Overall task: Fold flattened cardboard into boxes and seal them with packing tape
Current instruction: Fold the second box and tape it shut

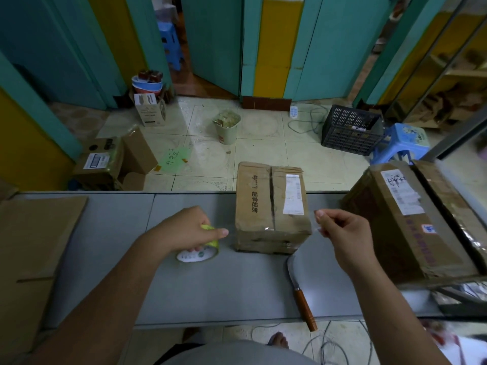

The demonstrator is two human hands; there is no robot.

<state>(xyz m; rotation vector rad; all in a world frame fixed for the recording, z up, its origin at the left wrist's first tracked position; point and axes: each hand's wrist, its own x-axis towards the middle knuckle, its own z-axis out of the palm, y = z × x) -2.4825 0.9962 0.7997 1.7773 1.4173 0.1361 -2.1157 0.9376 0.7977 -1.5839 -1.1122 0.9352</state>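
A small folded cardboard box (271, 206) stands on the grey table (210, 285), with a white label on top. My left hand (184, 230) grips a roll of clear packing tape (200, 252) left of the box, low over the table. My right hand (340, 233) pinches the free end of the clear tape strip (317, 225), pulled out across the box's near face. A flattened cardboard sheet (34, 248) lies at the table's left end.
A knife with a wooden handle (300, 291) lies on the table near the front edge. A larger taped box (411, 219) sits at the right. Beyond the table, the floor holds a bin, boxes, a black crate (350, 130) and a blue stool (403, 143).
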